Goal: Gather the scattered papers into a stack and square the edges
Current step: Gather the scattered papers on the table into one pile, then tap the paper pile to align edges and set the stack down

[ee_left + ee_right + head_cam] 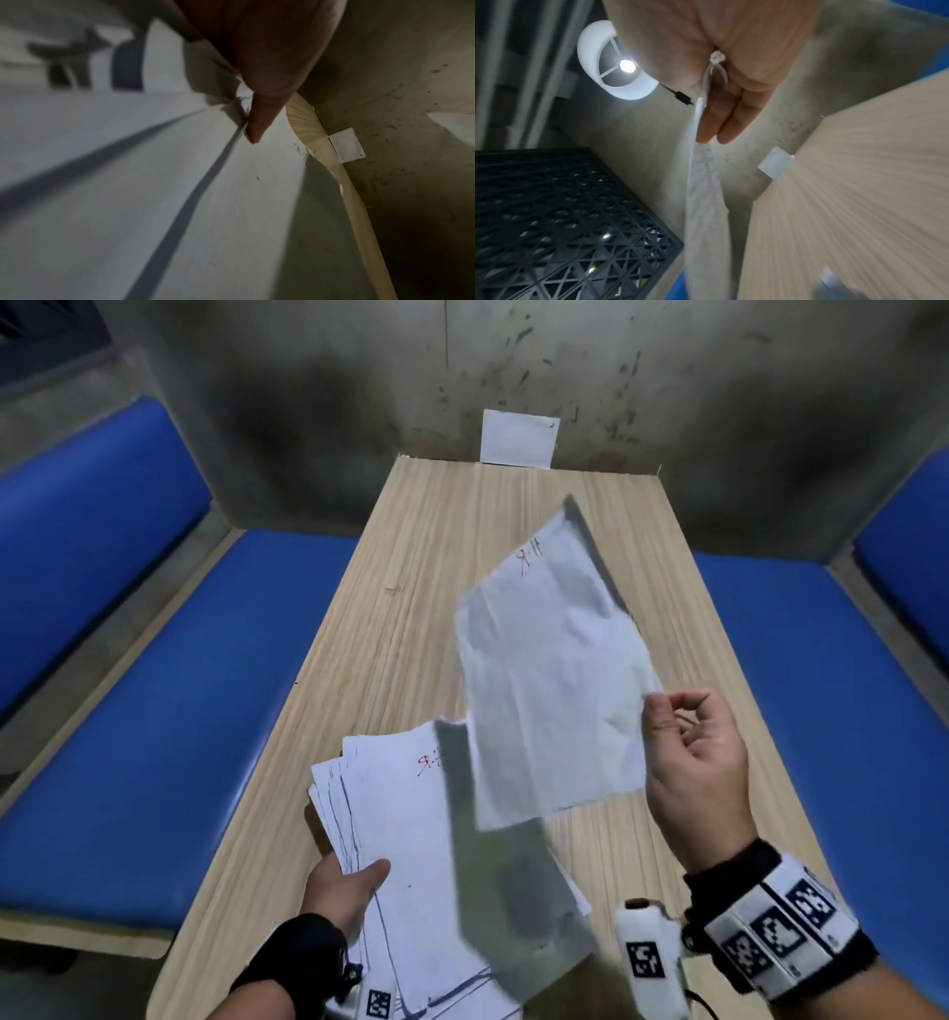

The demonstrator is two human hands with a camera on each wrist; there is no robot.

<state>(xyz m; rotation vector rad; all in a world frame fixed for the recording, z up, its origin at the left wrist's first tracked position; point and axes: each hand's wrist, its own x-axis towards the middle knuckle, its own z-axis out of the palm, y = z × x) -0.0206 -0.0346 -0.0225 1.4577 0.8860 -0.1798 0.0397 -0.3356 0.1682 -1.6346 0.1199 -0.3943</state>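
At the near left of the wooden table, a fanned stack of papers is gripped by the left hand, the thumb laid flat on the top sheet and the fingers hidden underneath. Grey lines and a red mark are carried by the top sheet, and the edges of the stack are seen splayed, not squared. Further right, a single creased sheet is held raised above the table, tilted, its lower corner overlapping the stack in the head view. It is pinched at its right edge by the right hand, between thumb and curled fingers. Against the wall at the far end, a small white card is propped upright.
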